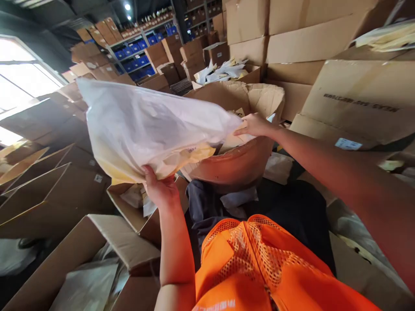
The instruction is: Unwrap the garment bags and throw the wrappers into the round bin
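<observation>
Both hands are on the white bag [145, 116], well apart from each other: the left hand [162, 189] pinches its lower edge, thumb on top, and the right hand [257, 124] grips its narrow end over the worn cardboard box [227, 166]. The bag looks to be already picked up but not yet set down, spread across that box's left rim, while other packets [223, 71] lie in a carton behind. It is cloudy and creased, with yellow material [194, 154] along its lower edge bearing a small, unreadable dark print.
</observation>
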{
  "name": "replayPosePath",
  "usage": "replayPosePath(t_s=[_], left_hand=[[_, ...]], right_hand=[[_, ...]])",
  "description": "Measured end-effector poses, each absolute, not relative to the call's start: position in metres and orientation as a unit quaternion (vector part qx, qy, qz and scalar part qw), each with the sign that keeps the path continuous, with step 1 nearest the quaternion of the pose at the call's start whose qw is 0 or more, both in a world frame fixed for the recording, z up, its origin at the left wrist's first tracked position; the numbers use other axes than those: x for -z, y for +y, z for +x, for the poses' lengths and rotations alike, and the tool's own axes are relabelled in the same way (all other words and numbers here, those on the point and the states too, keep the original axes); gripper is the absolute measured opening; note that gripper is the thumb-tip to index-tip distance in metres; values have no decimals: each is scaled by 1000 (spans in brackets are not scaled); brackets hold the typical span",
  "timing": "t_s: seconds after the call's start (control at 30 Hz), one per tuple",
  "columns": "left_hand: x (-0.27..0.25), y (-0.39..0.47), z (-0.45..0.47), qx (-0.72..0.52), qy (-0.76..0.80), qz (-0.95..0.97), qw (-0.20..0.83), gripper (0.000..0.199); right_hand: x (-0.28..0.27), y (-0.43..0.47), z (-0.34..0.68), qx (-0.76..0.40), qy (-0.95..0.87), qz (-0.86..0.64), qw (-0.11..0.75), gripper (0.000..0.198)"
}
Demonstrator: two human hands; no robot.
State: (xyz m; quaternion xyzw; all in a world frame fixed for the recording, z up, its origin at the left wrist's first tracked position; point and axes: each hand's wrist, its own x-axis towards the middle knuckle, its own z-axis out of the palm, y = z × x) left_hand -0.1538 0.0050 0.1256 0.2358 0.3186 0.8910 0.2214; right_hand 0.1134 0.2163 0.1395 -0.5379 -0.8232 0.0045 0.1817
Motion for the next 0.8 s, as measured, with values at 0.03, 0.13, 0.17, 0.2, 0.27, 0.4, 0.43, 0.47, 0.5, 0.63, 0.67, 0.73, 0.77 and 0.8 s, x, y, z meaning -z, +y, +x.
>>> replayPosePath(t_s=[0.03,0.13,0.17,0.2,0.27,0.4,0.43,0.47,0.5,0.63,0.67,0.73,0.77,0.8], left_hand=[[-128,-5,-157,-892,311,228,237,52],[-126,-32,-158,-900,283,188,272,46],[-124,-39,-157,-903,272,173,284,44],[-123,-46,-156,-905,261,159,296,44],[-121,-54,-152,-906,246,130,320,44],[-123,-61,-147,-897,239,94,360,46],[-123,-61,-146,-894,240,94,368,46],[-123,-61,-145,-890,240,97,375,46],[-122,-60,-145,-888,242,103,378,46],[-114,-56,-148,-884,258,132,368,47],[-111,-56,-149,-883,263,140,362,46],[-108,-54,-152,-881,268,161,355,46],[-108,-54,-152,-880,269,170,354,46],[-108,-54,-152,-879,268,174,354,46]], right_hand=[[-133,215,113,3,-820,-541,185,54],[-115,215,110,14,-815,-546,192,56],[-109,216,108,18,-815,-544,197,56],[-104,217,107,24,-816,-541,204,57],[-96,218,104,44,-819,-530,216,58],[-87,215,101,74,-830,-505,226,52],[-86,213,101,76,-831,-502,227,50],[-84,211,101,77,-831,-502,227,48],[-83,209,101,78,-829,-504,228,46],[-80,203,101,72,-827,-507,233,47],[-80,203,100,71,-828,-506,234,49],[-79,202,100,71,-827,-506,235,52],[-78,202,100,73,-826,-507,234,52],[-77,202,99,76,-825,-509,234,51]])
